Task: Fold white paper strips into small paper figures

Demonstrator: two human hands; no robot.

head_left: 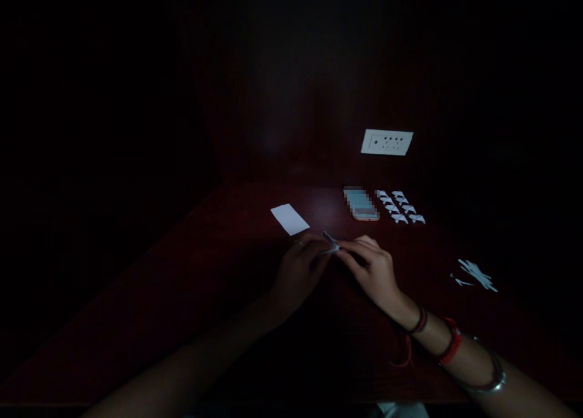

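At the lower right of the frame, a shiny silver bangle (501,378), a red knotted band (450,345) and a thin dark band (421,321) go round the right arm. In the middle, the right hand (376,272) pinches a small folded paper (334,246) between its thumb and fingers. The left hand (296,269), with a thin ring (299,243), grips the paper's other side, its fingers bent in. The paper is pale and thin, and sits just above the dark red, smooth bench (204,272). At the right, skinny pale strips (476,275) lie in a messy pile. Just past the left hand lies a flat white paper with four sides (290,219). Right of centre is a phone (361,202) with its screen blurred. Beside it, little pointy folded shapes (401,206) make two rows. Farther back, a white socket plate (387,143) is on the dark wall.
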